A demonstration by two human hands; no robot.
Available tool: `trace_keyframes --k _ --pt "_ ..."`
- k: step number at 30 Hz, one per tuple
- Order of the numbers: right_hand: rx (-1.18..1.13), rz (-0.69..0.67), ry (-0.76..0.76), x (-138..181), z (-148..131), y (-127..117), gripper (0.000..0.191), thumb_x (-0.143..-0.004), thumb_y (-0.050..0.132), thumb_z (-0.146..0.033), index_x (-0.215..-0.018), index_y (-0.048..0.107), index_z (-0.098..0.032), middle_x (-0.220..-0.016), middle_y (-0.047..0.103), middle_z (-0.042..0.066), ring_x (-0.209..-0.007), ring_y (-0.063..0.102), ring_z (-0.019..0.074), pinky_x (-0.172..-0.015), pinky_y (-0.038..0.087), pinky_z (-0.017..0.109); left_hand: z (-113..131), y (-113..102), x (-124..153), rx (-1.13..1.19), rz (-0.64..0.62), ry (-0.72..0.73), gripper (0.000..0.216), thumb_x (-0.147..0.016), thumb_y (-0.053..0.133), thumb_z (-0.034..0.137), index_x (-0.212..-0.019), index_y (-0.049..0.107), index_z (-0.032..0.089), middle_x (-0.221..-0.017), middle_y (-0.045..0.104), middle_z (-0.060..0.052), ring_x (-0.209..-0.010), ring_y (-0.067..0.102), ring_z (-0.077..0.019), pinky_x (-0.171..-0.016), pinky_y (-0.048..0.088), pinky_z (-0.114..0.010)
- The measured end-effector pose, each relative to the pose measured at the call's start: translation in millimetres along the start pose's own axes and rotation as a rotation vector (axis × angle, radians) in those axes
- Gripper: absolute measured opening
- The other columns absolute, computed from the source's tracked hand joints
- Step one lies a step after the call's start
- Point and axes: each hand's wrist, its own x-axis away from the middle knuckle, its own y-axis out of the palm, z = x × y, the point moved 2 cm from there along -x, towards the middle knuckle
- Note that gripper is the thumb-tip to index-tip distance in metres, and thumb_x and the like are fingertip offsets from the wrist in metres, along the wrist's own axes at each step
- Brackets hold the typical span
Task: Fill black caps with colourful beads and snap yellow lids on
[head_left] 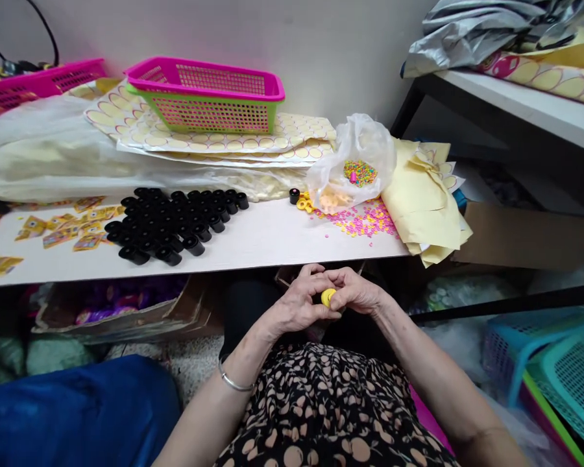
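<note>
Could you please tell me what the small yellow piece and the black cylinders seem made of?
The small yellow piece is probably smooth plastic, given its bright, solid colour. The black cylinders look like glossy plastic, with highlights along their edges.

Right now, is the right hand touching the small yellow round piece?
Touching. The head view shows it: the right hand has its thumb against the edge of the yellow round piece, overlapping it with no gap between.
</note>
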Motion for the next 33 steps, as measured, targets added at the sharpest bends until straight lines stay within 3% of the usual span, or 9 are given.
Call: trace_keyframes --k 7,13,19,26,29,33 --pt "0.013 0.035 -0.026 14 4 2 0.045 -0.044 0.078 -0.012 -0.088 0.068 -0.013 -0.08 0.064 0.001 -0.073 0.056 0.0138 -0.065 0.042 0.023 -3 15 -2 -0.039 -0.032 -0.006 0.036 -0.058 0.077 0.029 -0.092 0.068 0.022 -0.103 0.062 -0.006 -0.117 0.039 -0.0264 -0.1 0.033 -0.04" --pt "-0.056 0.195 -0.193 12 18 1 0.035 -0.054 0.074 -0.022 -0.088 0.069 -0.013 -0.08 0.063 0.003 -0.071 0.054 0.0148 -0.061 0.041 0.025 -8 11 -12 0.02 -0.077 0.038 0.029 -0.059 0.077 0.028 -0.086 0.069 0.02 -0.086 0.066 -0.005 -0.105 0.05 -0.0238 -0.104 0.028 -0.04" --pt "-0.14 0.042 -0.131 1 6 -5 0.045 -0.046 0.079 -0.018 -0.089 0.068 -0.011 -0.076 0.059 0.0 -0.067 0.049 0.0101 -0.055 0.035 0.019 -7 -2 -25 0.065 -0.056 -0.038 0.033 -0.057 0.078 0.034 -0.084 0.07 0.018 -0.084 0.066 -0.005 -0.114 0.042 -0.0266 -0.099 0.033 -0.039" --pt "-0.195 0.17 -0.222 -9 7 -13 0.032 -0.053 0.075 -0.019 -0.083 0.069 -0.01 -0.071 0.06 0.001 -0.063 0.049 0.0098 -0.054 0.036 0.02 -17 -3 -40 0.011 -0.056 0.006 0.027 -0.059 0.077 0.034 -0.081 0.07 0.019 -0.078 0.065 -0.005 -0.109 0.045 -0.0257 -0.099 0.032 -0.042" --pt "-0.241 0.136 -0.224 -13 9 -18 0.037 -0.055 0.074 -0.018 -0.092 0.068 -0.011 -0.083 0.061 0.003 -0.074 0.052 0.012 -0.062 0.039 0.021 -29 -5 -42 0.051 -0.016 -0.011 0.035 -0.058 0.077 0.035 -0.089 0.069 0.019 -0.084 0.066 -0.007 -0.114 0.043 -0.0262 -0.099 0.033 -0.042" --pt "-0.267 0.078 -0.154 -17 11 -22 0.046 -0.048 0.078 -0.014 -0.093 0.066 -0.011 -0.084 0.06 0.001 -0.071 0.05 0.0099 -0.057 0.037 0.019 -35 -4 -42 0.043 0.009 0.008 0.039 -0.056 0.079 0.035 -0.091 0.069 0.019 -0.084 0.067 -0.006 -0.115 0.042 -0.026 -0.1 0.034 -0.041"
